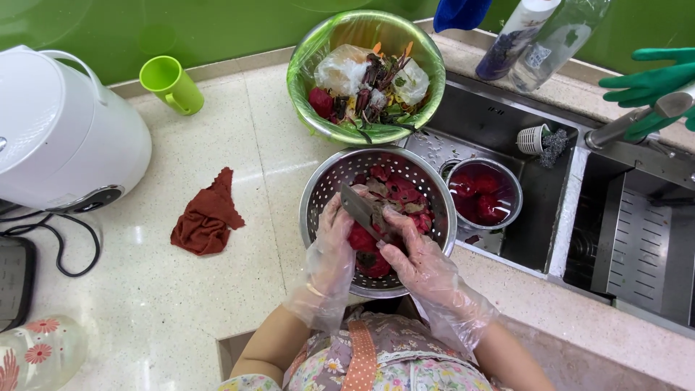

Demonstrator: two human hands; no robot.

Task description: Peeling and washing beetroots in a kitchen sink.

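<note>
Over the colander: both gloved hands are working together above a perforated metal colander that is sitting on the pale stone counter, just left of the sink.
Left hand: the left hand, in a clear plastic glove, is closing its fingers around a dark red beet.
Right hand: the right hand, also gloved, is gripping a cleaver whose blade is lying against the beet.
Colander contents: more red pieces and peelings are lying inside.
Sink: a small steel bowl is holding peeled red beets in red liquid.
Behind: a bin lined with green plastic is holding scraps and bags.
Counter: a crumpled rust-red cloth, a green cup and a white cooker are sitting to the left.
</note>
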